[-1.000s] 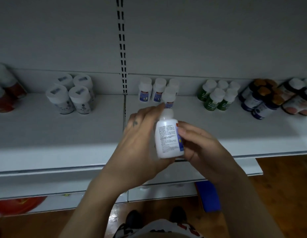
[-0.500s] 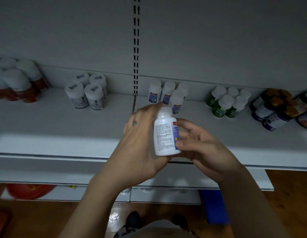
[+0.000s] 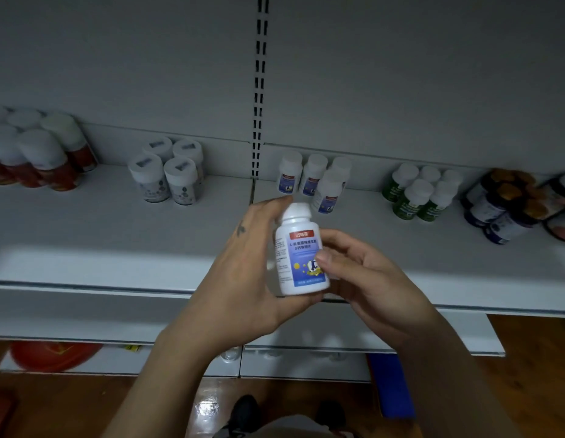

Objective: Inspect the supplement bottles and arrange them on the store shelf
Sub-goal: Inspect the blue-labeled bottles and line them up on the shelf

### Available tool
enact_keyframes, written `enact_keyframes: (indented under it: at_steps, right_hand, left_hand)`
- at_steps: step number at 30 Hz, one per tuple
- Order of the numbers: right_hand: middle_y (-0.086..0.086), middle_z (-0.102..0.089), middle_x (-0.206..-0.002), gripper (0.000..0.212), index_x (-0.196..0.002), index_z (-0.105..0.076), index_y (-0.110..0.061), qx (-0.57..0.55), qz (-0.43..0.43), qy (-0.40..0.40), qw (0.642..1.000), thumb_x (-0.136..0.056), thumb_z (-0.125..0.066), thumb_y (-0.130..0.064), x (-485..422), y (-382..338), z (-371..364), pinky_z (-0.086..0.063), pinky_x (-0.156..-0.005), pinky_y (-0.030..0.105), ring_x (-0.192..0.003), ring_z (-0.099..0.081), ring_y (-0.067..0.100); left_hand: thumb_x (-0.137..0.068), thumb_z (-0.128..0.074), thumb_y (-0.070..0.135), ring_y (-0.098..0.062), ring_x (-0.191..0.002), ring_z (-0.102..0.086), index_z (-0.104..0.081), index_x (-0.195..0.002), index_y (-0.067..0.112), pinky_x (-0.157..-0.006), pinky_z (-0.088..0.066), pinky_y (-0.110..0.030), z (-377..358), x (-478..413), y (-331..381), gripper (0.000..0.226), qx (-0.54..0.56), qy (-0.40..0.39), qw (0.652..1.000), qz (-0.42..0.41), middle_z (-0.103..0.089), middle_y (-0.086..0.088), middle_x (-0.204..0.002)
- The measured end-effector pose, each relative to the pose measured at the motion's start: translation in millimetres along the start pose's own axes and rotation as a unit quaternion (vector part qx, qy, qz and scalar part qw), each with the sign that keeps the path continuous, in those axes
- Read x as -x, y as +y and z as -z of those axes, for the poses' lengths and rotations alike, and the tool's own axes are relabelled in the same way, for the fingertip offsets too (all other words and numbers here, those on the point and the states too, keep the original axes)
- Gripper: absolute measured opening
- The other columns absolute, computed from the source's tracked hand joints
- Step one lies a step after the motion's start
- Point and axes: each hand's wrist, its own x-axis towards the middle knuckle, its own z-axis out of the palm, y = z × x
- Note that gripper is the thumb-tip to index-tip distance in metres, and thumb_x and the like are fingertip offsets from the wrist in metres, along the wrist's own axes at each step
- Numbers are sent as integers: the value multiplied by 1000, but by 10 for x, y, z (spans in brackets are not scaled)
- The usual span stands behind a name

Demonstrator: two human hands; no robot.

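Observation:
A white supplement bottle (image 3: 298, 251) with a red and blue label stands upright in front of the shelf edge, its front label facing me. My left hand (image 3: 240, 267) grips it from the left and underneath. My right hand (image 3: 363, 273) holds its right side, thumb on the label. Behind it on the white shelf (image 3: 116, 235) stands a group of matching white bottles with blue labels (image 3: 312, 180).
Along the shelf stand red-labelled bottles (image 3: 37, 156) at far left, grey-labelled white bottles (image 3: 167, 175), green bottles (image 3: 420, 194) and dark blue bottles with orange caps (image 3: 502, 203) at right. A lower shelf, a red object (image 3: 50, 355) and a wooden floor lie below.
The bottle has been turned between my hands, so its red and blue front label faces me instead of the printed side. My view has shifted left along the shelf.

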Motion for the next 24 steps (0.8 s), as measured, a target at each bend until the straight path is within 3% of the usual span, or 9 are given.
enact_keyframes:
  at_steps: [9, 15, 20, 22, 24]
  right_hand:
    - [16, -72, -107, 46, -127, -56, -6, -21, -4, -5, 1000, -82, -61, -14, -83, 103, 8, -57, -75, 30, -91, -70, 22]
    - [15, -72, -109, 41, -126, -56, -7, -20, -21, 12, 1000, -86, -61, -8, -230, 258, 11, -58, -80, 34, -94, -70, 24]
    - [11, -73, -104, 35, -125, -57, -9, -25, -39, 35, 998, -95, -48, 7, -354, 436, -11, -58, -75, 31, -92, -71, 22]
    - [11, -73, -104, 34, -125, -57, -9, -22, -44, 39, 998, -96, -47, 7, -378, 466, -22, -58, -75, 31, -92, -71, 22]
    - [11, -73, -103, 34, -125, -56, -9, -25, -45, 40, 998, -96, -47, 7, -398, 478, -34, -58, -75, 32, -91, -72, 23]
  left_hand:
    - [-70, -83, 46, 6, -118, -45, -23, -143, 34, -91, -39, -7, 21, 13, -114, 95, 16, -27, 999, 31, -42, 21, -134]
    - [-72, -82, 36, -10, -114, -53, -17, -145, 35, -93, -46, -30, -134, -24, -367, 97, 5, -46, 998, 52, -50, 14, -128]
    - [-73, -82, 23, -5, -103, -54, -16, -149, 28, -87, -45, -25, -269, -23, -599, 101, 12, -54, 996, 69, -43, 35, -110]
    - [-73, -82, 24, -6, -107, -53, -13, -150, 30, -89, -45, -25, -289, -15, -655, 103, 13, -54, 996, 73, -45, 31, -117]
    - [-73, -83, 25, -10, -116, -52, -11, -143, 48, -94, -44, -24, -299, -12, -695, 103, 12, -46, 997, 67, -46, 14, -135]
